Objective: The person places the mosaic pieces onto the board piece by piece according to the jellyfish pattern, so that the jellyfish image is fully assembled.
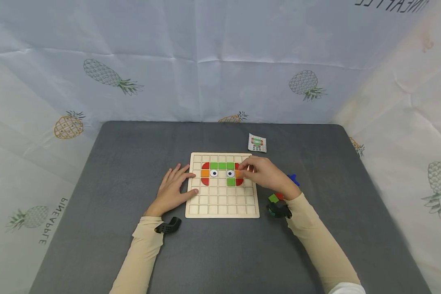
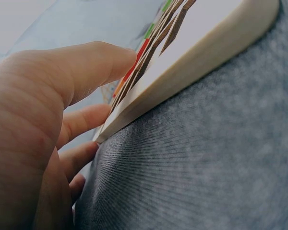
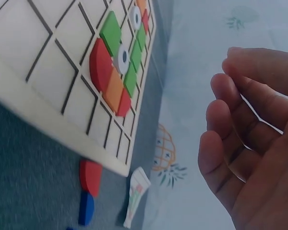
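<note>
A wooden grid board [image 1: 213,201] lies on the table with red, green and orange tiles and two round eye pieces set in its upper rows. My left hand [image 1: 172,192] rests along the board's left edge, fingers spread, thumb tip over the rim. Over the upper right of the pattern is my right hand [image 1: 262,171], fingers loosely bent, thumb and index close together. No piece shows in its fingers in the right wrist view. Near those fingertips in the head view is an orange tile [image 3: 114,89], between a curved red tile [image 3: 101,66] and another red one.
A small picture card [image 1: 257,143] lies behind the board's right corner. To the right, partly under the right forearm, are loose pieces: a green tile [image 1: 273,198], a red piece [image 3: 90,178] and a blue piece [image 1: 293,179]. Pineapple-print cloth [image 1: 206,90] hangs behind the grey table.
</note>
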Demonstrator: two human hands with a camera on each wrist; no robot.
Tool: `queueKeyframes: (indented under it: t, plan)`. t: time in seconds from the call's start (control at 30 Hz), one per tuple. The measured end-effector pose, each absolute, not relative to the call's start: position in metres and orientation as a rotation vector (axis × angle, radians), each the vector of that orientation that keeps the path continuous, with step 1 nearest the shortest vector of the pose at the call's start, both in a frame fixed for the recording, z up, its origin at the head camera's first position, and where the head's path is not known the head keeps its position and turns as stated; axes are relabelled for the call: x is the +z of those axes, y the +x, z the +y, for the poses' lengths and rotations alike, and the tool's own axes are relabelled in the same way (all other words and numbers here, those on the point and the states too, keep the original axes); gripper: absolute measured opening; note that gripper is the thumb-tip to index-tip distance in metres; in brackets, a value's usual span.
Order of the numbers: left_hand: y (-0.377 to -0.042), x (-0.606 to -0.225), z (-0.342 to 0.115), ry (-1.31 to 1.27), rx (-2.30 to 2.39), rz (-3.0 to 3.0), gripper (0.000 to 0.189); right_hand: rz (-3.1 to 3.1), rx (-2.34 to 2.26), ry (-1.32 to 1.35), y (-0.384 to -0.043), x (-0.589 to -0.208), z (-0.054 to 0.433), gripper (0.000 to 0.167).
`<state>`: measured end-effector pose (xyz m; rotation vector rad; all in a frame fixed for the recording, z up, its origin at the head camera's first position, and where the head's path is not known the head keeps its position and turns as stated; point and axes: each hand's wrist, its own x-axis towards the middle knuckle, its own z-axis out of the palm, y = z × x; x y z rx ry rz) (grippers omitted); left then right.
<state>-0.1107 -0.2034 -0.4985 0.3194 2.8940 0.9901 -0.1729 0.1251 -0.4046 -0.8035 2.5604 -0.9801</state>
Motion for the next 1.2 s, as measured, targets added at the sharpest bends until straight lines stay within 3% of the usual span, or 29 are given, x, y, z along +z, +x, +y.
queueKeyframes:
  t: [0.5, 1.2]
  plan:
    - [-0.11, -0.5, -0.201, 0.322, 0.982, 2.89, 0.057, 2.721, -0.958, -0.696, -0.152, -0.392, 0.187, 0.016]
    - [-0.11, -0.498, -0.201, 0.31, 0.97, 2.894, 0.059, 2.762, -0.896, -0.486, -0.129, -0.425, 0.234, 0.023]
